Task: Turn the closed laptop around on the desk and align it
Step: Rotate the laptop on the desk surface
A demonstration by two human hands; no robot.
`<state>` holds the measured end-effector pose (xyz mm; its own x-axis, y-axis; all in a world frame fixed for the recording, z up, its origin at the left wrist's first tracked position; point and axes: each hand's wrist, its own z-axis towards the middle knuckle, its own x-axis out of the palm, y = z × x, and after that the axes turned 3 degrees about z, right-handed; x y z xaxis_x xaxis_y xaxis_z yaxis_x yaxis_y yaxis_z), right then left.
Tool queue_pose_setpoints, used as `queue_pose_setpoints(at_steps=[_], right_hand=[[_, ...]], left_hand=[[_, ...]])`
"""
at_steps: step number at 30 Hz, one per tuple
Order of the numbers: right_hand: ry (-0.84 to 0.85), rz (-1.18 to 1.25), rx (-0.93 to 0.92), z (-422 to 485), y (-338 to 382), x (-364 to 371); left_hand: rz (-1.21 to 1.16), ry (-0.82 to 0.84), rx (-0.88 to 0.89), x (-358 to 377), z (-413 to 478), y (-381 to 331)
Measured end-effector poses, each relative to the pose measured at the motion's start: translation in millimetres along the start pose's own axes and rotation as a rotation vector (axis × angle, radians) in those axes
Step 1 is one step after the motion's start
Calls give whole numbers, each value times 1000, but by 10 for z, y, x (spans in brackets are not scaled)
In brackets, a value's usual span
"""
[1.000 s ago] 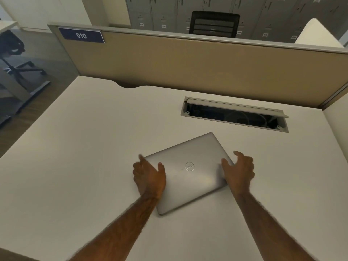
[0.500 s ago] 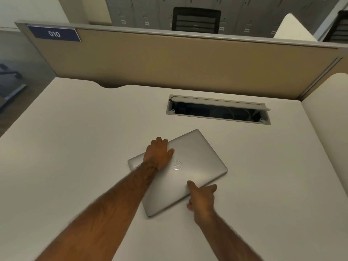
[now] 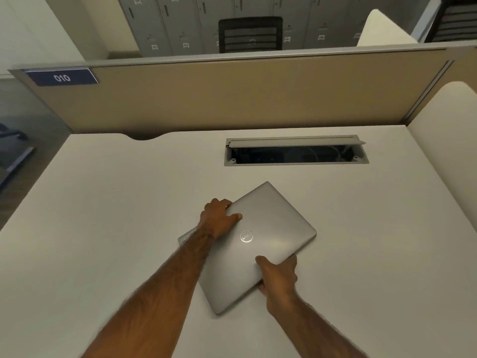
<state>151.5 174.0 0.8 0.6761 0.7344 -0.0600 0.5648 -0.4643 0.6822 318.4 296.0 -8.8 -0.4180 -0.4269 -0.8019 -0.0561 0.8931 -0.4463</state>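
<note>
Closed silver laptop (image 3: 260,244) lies flat on the white tabletop (image 3: 103,215), skewed diagonally, one corner pointing at the open cable tray (image 3: 296,163) set in the tabletop farther back. Round logo on lid faces up. Left hand (image 3: 219,219) is on the laptop's far-left edge, fingers (image 3: 222,202) curled over that edge, thumb flat on the lid: gripping the laptop. Right hand (image 3: 280,276) clamps the near-right edge, thumb on top of lid, other fingers tucked under or beside the edge; can't tell which. Both forearms reach in from bottom. Tan partition (image 3: 232,99) with blue "010" label (image 3: 62,78) stands behind the tabletop.
</note>
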Motion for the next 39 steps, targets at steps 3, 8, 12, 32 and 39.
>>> queue_pose_setpoints(at_steps=[3,8,12,32,39], right_hand=[[5,-41,-39,11,12,-33],[42,-164,-142,16,138,-97],[82,-321,-249,64,284,-116],[313,-746,-409,529,807,-72],[303,-807,-409,614,771,-89]], left_hand=[[-36,-17,-13,-4,-34,60],[-118,-39,-31,-26,-150,189],[-211,-87,-45,-28,-257,310],[-463,-244,-193,238,-715,580],[-458,-229,-213,308,-740,564]])
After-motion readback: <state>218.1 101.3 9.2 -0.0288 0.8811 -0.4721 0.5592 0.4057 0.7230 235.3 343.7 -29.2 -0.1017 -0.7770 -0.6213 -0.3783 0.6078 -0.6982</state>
